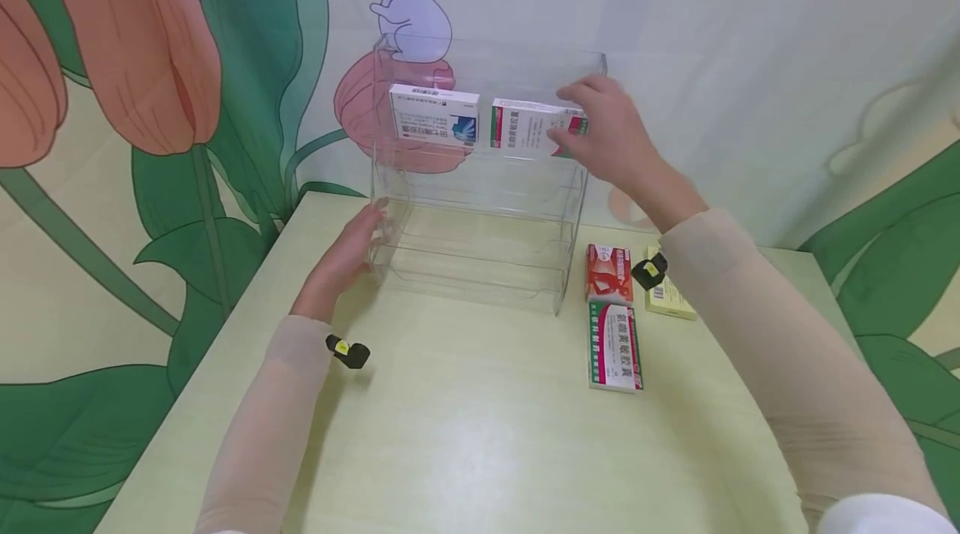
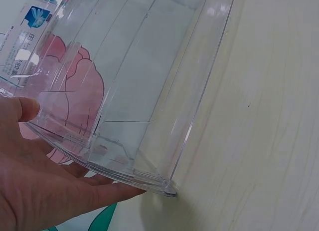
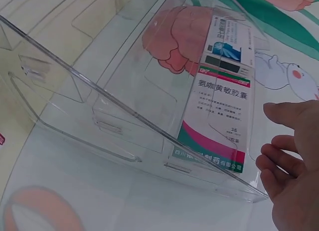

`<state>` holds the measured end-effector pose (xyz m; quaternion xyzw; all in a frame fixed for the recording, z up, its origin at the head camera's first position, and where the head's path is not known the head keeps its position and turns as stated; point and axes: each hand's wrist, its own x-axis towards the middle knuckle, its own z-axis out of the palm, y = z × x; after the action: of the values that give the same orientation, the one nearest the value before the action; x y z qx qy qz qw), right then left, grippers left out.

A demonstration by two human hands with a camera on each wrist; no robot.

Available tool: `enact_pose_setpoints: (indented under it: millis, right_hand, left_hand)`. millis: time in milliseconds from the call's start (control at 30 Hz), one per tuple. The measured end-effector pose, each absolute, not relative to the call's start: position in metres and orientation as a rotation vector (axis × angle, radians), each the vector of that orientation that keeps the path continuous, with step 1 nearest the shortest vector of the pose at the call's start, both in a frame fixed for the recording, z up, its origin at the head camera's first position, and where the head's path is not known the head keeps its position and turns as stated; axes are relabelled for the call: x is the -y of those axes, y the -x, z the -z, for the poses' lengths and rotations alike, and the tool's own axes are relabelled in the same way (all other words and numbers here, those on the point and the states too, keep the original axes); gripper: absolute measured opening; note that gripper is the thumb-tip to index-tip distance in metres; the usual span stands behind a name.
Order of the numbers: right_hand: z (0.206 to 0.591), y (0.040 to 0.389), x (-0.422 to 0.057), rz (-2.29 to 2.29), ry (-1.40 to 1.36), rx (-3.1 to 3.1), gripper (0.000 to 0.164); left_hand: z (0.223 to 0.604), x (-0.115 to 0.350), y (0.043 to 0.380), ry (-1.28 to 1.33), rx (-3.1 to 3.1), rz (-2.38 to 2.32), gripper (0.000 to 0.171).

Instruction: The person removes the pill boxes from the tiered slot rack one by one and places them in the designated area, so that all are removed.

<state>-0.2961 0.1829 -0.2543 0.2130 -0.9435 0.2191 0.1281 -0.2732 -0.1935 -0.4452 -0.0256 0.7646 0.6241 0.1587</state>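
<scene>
A clear plastic display rack [image 1: 480, 292] with several tiers stands on the table. My left hand [image 1: 348, 252] holds its left side panel, with the thumb [image 2: 29, 110] at the panel's edge and the fingers along the outer face. In the rack's upper tier, a white medicine box with a blue picture [image 1: 435, 115] is on the left. Beside it sits a white, green and red capsule box [image 1: 525, 127]. My right hand [image 1: 611, 134] is at this box's right end, fingers loosely bent. In the right wrist view, a gap shows between the fingertips and the capsule box [image 3: 214, 116].
To the rack's right on the table lie a red box [image 1: 609, 274], another green, white and red capsule box [image 1: 615, 348] and a yellow box [image 1: 670, 301], partly hidden by the right wrist's camera. A patterned cloth [image 1: 712, 59] hangs behind the table [image 1: 465, 417].
</scene>
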Motion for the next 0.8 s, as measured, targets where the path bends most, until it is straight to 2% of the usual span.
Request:
enact_pose_setpoints:
  millis: [267, 800]
  right_hand:
    - [0.258, 0.314, -0.164, -0.554, -0.580, 2.841, 0.053]
    - [0.271, 0.327, -0.153, -0.477, -0.547, 2.780, 0.037]
  left_hand:
    - [0.446, 0.193, 0.272, 0.078, -2.187, -1.783, 0.066]
    - [0.445, 0.195, 0.272, 0.081, -2.185, -1.776, 0.065]
